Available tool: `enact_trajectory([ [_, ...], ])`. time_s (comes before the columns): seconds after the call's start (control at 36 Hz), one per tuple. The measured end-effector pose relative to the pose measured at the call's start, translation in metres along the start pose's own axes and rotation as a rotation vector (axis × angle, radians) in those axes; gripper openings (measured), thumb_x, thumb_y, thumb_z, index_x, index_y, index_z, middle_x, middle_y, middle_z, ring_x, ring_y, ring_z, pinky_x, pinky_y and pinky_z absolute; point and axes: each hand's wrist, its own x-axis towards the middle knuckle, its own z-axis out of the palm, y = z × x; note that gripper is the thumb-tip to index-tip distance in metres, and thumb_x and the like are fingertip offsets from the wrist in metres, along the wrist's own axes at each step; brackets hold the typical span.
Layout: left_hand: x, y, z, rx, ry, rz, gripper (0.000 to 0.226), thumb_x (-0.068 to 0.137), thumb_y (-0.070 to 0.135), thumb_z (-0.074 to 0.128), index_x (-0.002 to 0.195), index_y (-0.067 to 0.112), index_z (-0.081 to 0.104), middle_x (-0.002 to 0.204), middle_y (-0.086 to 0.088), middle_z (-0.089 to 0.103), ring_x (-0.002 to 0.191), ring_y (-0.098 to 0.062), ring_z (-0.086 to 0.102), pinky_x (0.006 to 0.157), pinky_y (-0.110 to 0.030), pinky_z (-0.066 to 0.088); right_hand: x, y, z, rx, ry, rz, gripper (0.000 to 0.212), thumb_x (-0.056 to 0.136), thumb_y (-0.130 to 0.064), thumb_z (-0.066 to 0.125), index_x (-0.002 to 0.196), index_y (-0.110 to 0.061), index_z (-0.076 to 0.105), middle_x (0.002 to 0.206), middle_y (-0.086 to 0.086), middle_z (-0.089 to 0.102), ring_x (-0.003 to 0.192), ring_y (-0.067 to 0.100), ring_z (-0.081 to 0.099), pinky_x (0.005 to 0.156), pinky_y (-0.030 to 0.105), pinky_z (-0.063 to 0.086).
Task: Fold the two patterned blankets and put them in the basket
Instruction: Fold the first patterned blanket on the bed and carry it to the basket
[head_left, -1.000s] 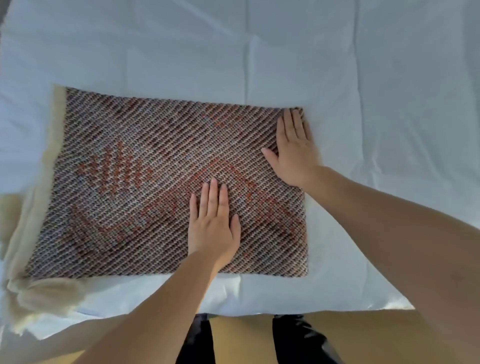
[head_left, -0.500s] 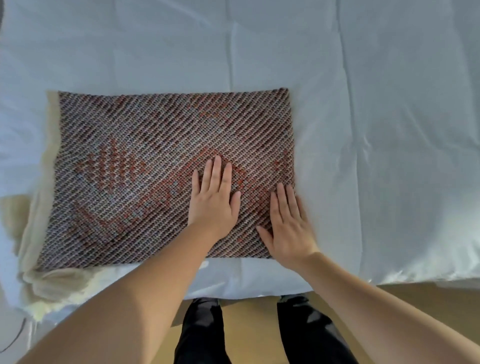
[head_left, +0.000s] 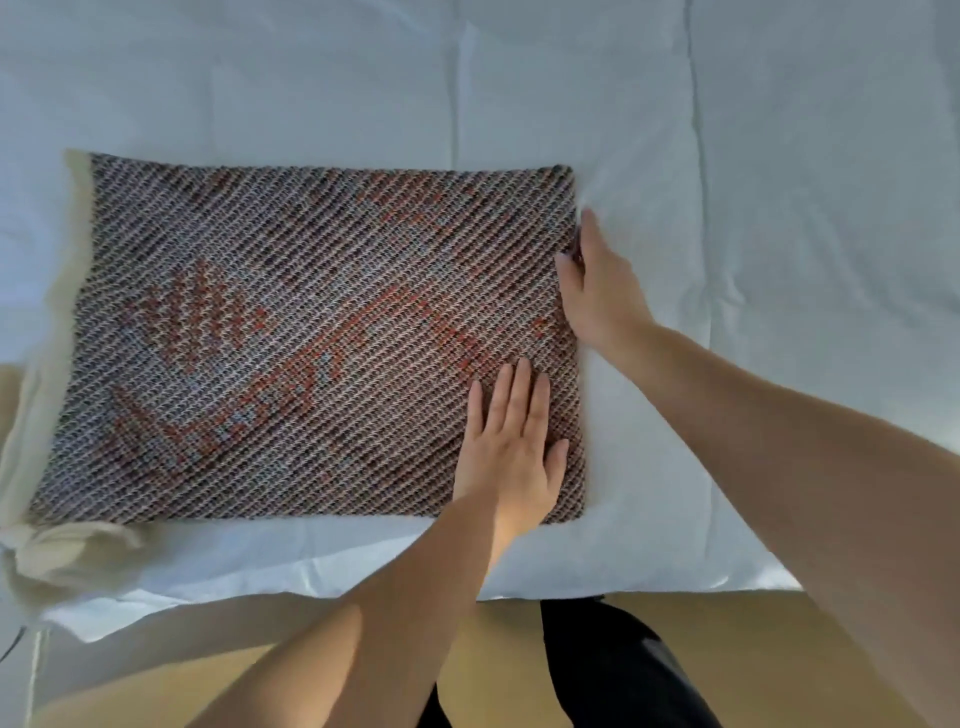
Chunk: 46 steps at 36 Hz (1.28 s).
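Knit patterned blanket (head_left: 311, 338) folded flat; left hand (head_left: 511, 447) spread flat on it, right hand (head_left: 597, 291) gripping edge

Soft, even daylight fills the scene, cool in tone, so the white bedsheet (head_left: 727, 156) reads pale blue-grey. No hard glare anywhere; the creases in the sheet show only as faint grey lines. Shadows are weak and diffuse: a thin one under the right hand (head_left: 597, 291) along the edge of the patterned blanket (head_left: 311, 338), another beneath the left hand (head_left: 511, 447). The weave at the centre is fairly crisp, while both forearms near the lens go soft and swell large with the wide-angle stretch. The floor (head_left: 753, 665) at the bottom looks warm yellow and blurred.
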Motion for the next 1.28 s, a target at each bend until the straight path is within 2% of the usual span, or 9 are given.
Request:
enact_trajectory([
  [0.11,-0.002,0.014,0.000,-0.053,0.008,-0.006,0.066,0.097,0.046,0.018,0.146,0.009,-0.007,0.154,-0.011,-0.013,0.146,-0.027,-0.008,0.115,-0.049,-0.009,0.027,-0.022,-0.012,0.297,0.068,0.170,0.052,0.094,-0.026,0.053,0.142,-0.014,0.038,0.099,-0.008,0.058,0.089,0.010,0.057,0.079,0.025,0.045],
  [0.19,-0.003,0.016,-0.005,-0.068,-0.020,-0.009,0.070,0.096,0.049,0.020,0.145,0.014,-0.015,0.154,-0.011,-0.021,0.144,-0.027,-0.018,0.115,-0.047,-0.015,0.038,-0.027,-0.020,0.396,-0.078,0.240,0.035,0.081,-0.026,0.064,0.113,-0.014,0.061,0.099,-0.001,0.068,0.089,0.015,0.066,0.087,0.038,0.055],
  [0.44,-0.014,0.033,-0.035,-0.116,0.068,-0.083,0.067,0.089,0.051,0.033,0.148,0.036,0.007,0.152,-0.029,-0.016,0.141,-0.045,-0.012,0.113,-0.060,-0.002,0.032,-0.100,-0.047,0.267,-0.168,0.060,0.030,0.074,-0.014,0.059,0.098,0.004,0.061,0.093,0.018,0.068,0.076,0.028,0.068,0.059,0.046,0.060],
  [0.58,-0.031,0.035,-0.069,-0.217,0.109,-0.208,0.067,0.089,0.056,0.043,0.144,0.041,0.007,0.149,-0.026,-0.027,0.141,-0.040,-0.020,0.113,-0.057,-0.004,0.015,-0.158,-0.042,0.203,-0.158,-0.006,0.013,0.078,-0.018,0.061,0.077,-0.012,0.050,0.079,0.005,0.059,0.069,0.024,0.065,0.060,0.045,0.060],
  [0.69,-0.059,0.028,-0.104,-0.334,0.118,-0.365,0.066,0.086,0.036,0.054,0.141,0.039,0.018,0.153,-0.020,-0.025,0.142,-0.038,0.012,0.113,-0.049,0.018,-0.001,-0.200,-0.035,0.179,-0.181,-0.003,0.014,0.080,-0.020,0.060,0.086,-0.013,0.049,0.085,0.006,0.058,0.077,0.028,0.066,0.066,0.052,0.058],
  [0.78,-0.086,0.009,-0.128,-0.444,0.106,-0.446,0.066,0.086,0.016,0.050,0.143,0.036,0.024,0.157,-0.009,-0.014,0.126,-0.034,0.042,0.098,-0.040,0.040,-0.008,-0.225,-0.033,0.143,-0.182,0.003,0.018,0.084,-0.022,0.058,0.096,-0.011,0.051,0.087,0.004,0.056,0.078,0.023,0.063,0.060,0.040,0.057],
  [0.92,-0.126,-0.044,-0.154,-0.484,0.188,-0.507,0.060,0.089,0.010,0.046,0.140,0.036,0.028,0.156,-0.002,0.008,0.123,-0.026,0.049,0.090,-0.035,0.050,-0.010,-0.265,-0.030,0.108,-0.150,0.011,0.023,0.081,-0.019,0.058,0.072,-0.017,0.037,0.075,0.002,0.046,0.066,0.020,0.050,0.045,0.027,0.030],
  [1.17,-0.163,-0.149,-0.182,-0.519,0.254,-0.564,0.051,0.088,0.011,0.044,0.134,0.033,0.037,0.135,0.009,0.032,0.083,-0.013,0.059,0.068,-0.029,0.051,-0.005,-0.336,0.028,0.138,-0.177,0.041,0.018,0.085,-0.016,0.055,0.096,-0.013,0.042,0.074,0.001,0.049,0.039,0.010,0.057,0.033,0.022,0.034],
  [1.28,-0.168,-0.204,-0.181,-0.553,0.231,-0.609,0.051,0.086,0.010,0.046,0.130,0.034,0.040,0.131,0.011,0.038,0.069,-0.006,0.058,0.061,-0.030,0.052,0.007,-0.365,0.080,0.149,-0.183,0.020,0.021,0.084,-0.022,0.059,0.100,-0.013,0.047,0.089,0.007,0.059,0.067,0.029,0.070,0.048,0.033,0.049],
])
